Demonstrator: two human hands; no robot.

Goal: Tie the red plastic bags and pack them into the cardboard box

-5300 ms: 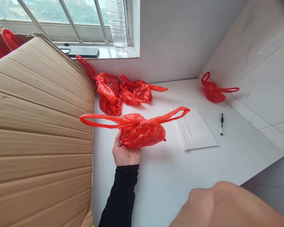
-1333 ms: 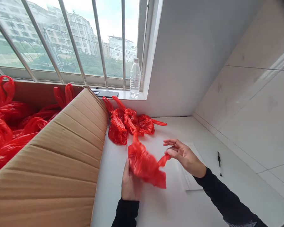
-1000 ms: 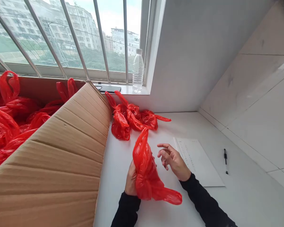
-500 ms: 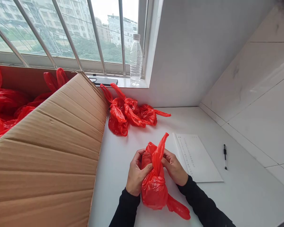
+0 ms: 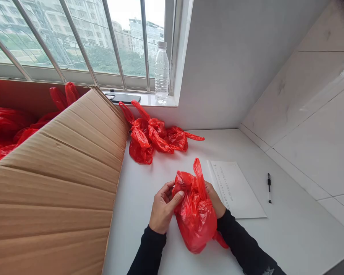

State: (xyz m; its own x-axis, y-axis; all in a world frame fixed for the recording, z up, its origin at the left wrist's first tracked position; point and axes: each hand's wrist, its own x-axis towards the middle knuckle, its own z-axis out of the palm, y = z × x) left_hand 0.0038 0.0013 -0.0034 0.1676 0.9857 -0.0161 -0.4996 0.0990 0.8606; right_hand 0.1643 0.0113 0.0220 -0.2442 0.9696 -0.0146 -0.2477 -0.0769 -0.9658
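- The left hand (image 5: 162, 212) is clamping the upper left edge of a knotted red bag (image 5: 196, 221): its thumb is pressing on the front, and its fingers are curling round the side, parted from the thumb only by the gathered plastic.
- The right hand (image 5: 216, 200) is reaching behind the bag's right side; the plastic is hiding its fingertips, so I cannot tell how far they are opening or what they are gripping.
- The bag is sitting between both hands, over the white table (image 5: 289, 214); whether its underside is touching the surface, I cannot tell.
- One loop handle (image 5: 198, 175) is standing upright near the right hand, while another handle (image 5: 221, 240) is trailing out below the right wrist.
- A printed booklet (image 5: 237, 193) is lying just beyond the right hand.
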